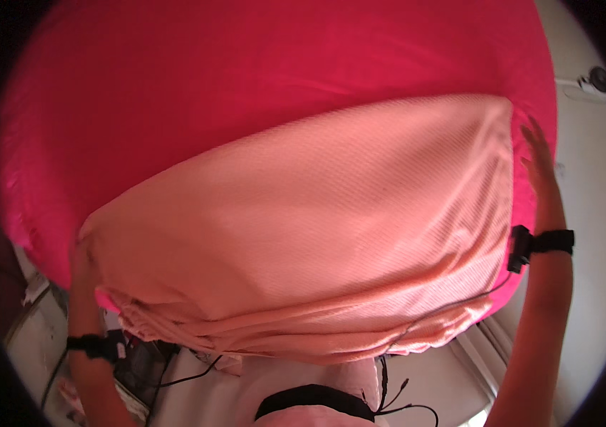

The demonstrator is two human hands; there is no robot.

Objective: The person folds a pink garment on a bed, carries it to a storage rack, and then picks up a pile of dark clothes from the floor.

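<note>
A large red-pink cloth (255, 69) fills the upper part of the head view, its surface bulging wide. Over its lower part lies a salmon-coloured ribbed cloth (303, 213), smooth in the middle and bunched in folds along the near edge. At the right, my right hand (538, 152) rests with fingers spread on the red cloth, just beside the salmon cloth's edge. My left hand (85, 256) is at the salmon cloth's left corner; its fingers are hidden or blurred, so its hold cannot be told. Both wrists wear black straps with small devices and cables.
A white camera-like device (597, 80) is on the pale wall (591, 213) at the right. Loose black cables (407, 406) hang near my body. Assorted items (143, 368) lie below left, beside a pale surface (191, 395).
</note>
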